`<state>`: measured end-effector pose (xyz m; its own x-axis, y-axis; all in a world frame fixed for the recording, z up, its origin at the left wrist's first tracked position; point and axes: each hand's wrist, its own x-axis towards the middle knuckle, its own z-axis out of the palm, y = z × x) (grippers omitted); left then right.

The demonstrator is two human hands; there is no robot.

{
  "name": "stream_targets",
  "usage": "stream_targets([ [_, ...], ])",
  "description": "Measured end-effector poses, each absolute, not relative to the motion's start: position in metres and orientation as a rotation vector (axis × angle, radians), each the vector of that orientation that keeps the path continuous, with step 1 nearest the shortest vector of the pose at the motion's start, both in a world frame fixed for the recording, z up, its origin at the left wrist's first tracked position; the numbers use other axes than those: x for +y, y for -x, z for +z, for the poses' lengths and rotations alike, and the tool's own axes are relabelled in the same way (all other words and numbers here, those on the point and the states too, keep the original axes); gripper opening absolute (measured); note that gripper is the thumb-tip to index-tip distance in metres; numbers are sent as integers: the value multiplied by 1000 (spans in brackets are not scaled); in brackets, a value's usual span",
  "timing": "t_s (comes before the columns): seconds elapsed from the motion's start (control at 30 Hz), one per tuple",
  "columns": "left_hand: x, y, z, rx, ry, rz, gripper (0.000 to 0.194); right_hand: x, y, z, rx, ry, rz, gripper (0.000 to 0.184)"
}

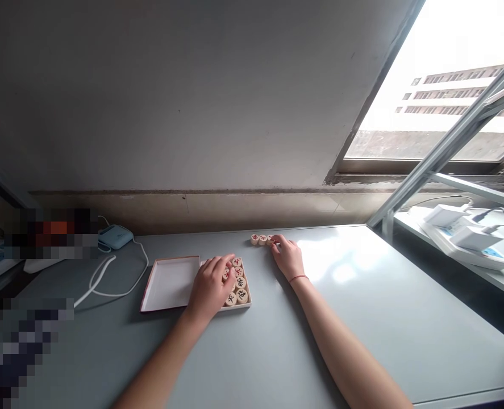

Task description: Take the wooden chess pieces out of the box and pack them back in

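An open box (250,295) holds several round wooden Chinese chess pieces (240,282) with red or dark characters. My left hand (212,282) lies over the box's left part, thumb and fingers apart above the pieces; it hides some of them, and I see nothing gripped in it. Further back on the table, a short row of chess pieces (254,240) lies face up. At the row's right end, my right hand (288,257) has its fingertips closed on a chess piece (270,240) with a red character, partly covered by the fingers.
An empty box lid (173,281) lies left of the box. A blue device (115,236) and a white cable (126,292) are further left on the grey table (252,363). Chargers (473,234) stand on a shelf at right, beyond a metal frame (439,136).
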<state>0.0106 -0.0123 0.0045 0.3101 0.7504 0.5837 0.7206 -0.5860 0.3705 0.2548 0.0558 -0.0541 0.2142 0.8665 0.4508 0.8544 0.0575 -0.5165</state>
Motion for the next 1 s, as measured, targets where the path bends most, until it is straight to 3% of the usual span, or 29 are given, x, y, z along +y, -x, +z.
stream_targets([
  [0.27,-4,-7,4,1771,-2452,781,24,41,-235,-34,-1607,1645,27,22],
  [0.43,-1,-18,9,1903,-2427,471,36,18,-193,-20,-1800,1474,317,17],
  [0.53,-1,-25,9,1870,-2435,429,35,9,-178,-16,-1810,1438,485,19],
  [0.77,-1,-28,10,1839,-2387,435,37,6,-176,-16,-1816,1438,461,20],
  [1.0,-1,-28,10,1863,-2246,557,19,1,-168,-15,-1856,1385,449,15],
])
